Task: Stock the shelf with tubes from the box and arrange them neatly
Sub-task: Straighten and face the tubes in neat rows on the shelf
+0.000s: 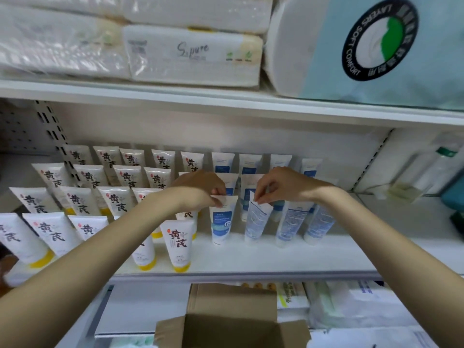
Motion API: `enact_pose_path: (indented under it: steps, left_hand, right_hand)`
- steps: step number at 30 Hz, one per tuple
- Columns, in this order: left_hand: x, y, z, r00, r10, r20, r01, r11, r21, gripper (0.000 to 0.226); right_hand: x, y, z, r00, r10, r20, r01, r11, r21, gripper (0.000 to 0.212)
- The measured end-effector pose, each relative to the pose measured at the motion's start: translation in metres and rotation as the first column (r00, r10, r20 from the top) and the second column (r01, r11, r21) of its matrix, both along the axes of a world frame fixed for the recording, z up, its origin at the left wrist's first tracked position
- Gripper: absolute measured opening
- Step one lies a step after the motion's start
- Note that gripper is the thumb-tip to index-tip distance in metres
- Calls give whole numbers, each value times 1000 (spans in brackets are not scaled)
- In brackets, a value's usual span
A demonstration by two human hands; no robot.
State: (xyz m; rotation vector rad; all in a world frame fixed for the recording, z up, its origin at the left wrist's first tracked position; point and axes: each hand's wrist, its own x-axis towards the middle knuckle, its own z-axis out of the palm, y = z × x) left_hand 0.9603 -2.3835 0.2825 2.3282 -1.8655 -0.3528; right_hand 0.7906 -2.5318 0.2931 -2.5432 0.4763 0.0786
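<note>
On the white shelf (251, 259) stand rows of tubes, caps down. My left hand (200, 189) pinches the top seal of a white-and-blue tube (222, 222) in the front row. My right hand (278, 185) pinches the top of the neighbouring blue-print tube (257, 222), which is turned edge-on and tilted. Two more blue tubes (291, 224) stand to its right, others behind. White tubes with yellow caps (178, 244) fill the left half of the shelf. The open cardboard box (233, 320) sits below the shelf edge; its inside is dark.
Packs of tissue paper (193, 54) and a large soft pack (376, 46) lie on the shelf above. A clear bottle (426, 172) lies at the right end of the tube shelf. Packaged goods (351, 305) fill the shelf below, beside the box.
</note>
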Motion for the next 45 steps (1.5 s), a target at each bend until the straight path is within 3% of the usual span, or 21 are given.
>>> enact_pose_path:
  steps: [8,12,20,30,38,45]
  left_hand:
    - [0,5,-2,1000,26,-6,-26,999,-29,25]
    - [-2,6,-3,999,30,-21,-31,999,-42,26]
    - [-3,7,-4,999,48,-17,-49,998,-41,26]
    - [-4,4,-3,997,63,-50,-64,998,-13,26]
    - [-5,0,-1,998,58,-20,-57,998,36,31]
    - [-13,-1,13,991,68,-112,-77,994,-82,44]
  right_hand:
    - [-5,-4,12,992,34,-122,-22,995,95,32]
    - [-5,-5,13,990,28,-137,-14,994,105,34]
    - [1,5,3,998,-20,-56,19,999,-26,25]
    - [6,12,0,999,-39,16,41,983,-178,39]
    - [4,5,-5,999,-32,-38,17,940,-340,22]
    - [10,4,-13,998,-59,2,56,931,-360,19]
